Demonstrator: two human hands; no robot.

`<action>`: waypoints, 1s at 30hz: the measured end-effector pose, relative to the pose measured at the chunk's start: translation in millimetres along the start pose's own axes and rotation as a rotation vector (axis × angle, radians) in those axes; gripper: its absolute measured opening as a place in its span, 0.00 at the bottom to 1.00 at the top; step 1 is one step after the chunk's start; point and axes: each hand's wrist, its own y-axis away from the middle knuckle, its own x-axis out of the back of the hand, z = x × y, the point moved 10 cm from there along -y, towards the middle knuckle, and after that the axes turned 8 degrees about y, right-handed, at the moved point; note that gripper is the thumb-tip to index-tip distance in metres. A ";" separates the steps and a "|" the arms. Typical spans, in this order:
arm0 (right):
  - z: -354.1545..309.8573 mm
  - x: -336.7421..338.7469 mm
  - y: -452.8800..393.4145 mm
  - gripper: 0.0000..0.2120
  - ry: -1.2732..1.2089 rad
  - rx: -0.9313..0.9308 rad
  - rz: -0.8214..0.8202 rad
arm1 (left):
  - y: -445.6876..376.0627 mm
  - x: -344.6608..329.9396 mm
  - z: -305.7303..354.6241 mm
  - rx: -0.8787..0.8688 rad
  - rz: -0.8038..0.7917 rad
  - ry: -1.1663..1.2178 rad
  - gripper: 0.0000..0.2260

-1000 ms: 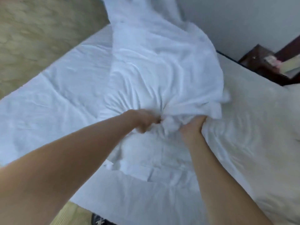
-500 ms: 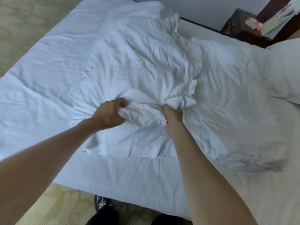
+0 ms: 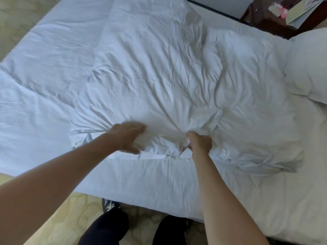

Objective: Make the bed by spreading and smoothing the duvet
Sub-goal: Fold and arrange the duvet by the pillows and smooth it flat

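Right hand [image 3: 200, 143] pinching a bunch of duvet [image 3: 159, 76]; left hand [image 3: 127, 137] lying flatter, partly blurred, grip not clear. Duvet lying crumpled mid-bed [image 3: 44, 71], toward 12 o'clock. Pulling unevenly risking more bunching, or dragging against pillow [image 3: 311, 68] at 2 o'clock.

Person seen from own head height. Both forearms bare to the frame edge; no sleeve, watch or ring shows. Left hand [image 3: 126, 137] and right hand [image 3: 200, 143] ungloved. Legs in dark, near-black trousers [image 3: 108, 227] at the near edge. One dark shoe [image 3: 108, 206] with white lacing or markings shows, left of centre; the other foot cannot be made out.
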 end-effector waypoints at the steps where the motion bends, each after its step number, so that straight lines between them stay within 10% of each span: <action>1: -8.6 9.8 4.2 0.16 -0.029 0.057 0.092 | -1.9 3.1 -0.4 -0.010 0.012 0.013 0.41; 5: -66.5 45.0 42.2 0.25 0.006 0.600 0.473 | -7.8 28.1 10.3 -0.101 0.093 -0.011 0.26; 11: -150.9 18.0 94.1 0.18 0.206 1.206 0.492 | -5.7 89.0 25.8 -0.214 0.561 0.197 0.20; 13: -160.3 -24.9 56.4 0.26 0.480 1.104 0.202 | -13.8 104.0 19.9 -0.137 0.672 0.118 0.30; 17: -80.2 -79.8 -9.0 0.46 0.844 0.549 -0.423 | -59.9 46.7 3.3 0.065 0.224 -0.115 0.57; 26: -47.7 -94.6 -19.4 0.52 0.927 0.419 -0.583 | -75.4 -2.9 14.9 0.055 -0.070 -0.125 0.49; 30: -101.8 -97.5 -16.5 0.42 0.822 0.515 -0.472 | -77.2 58.1 10.8 -0.039 0.165 0.057 0.36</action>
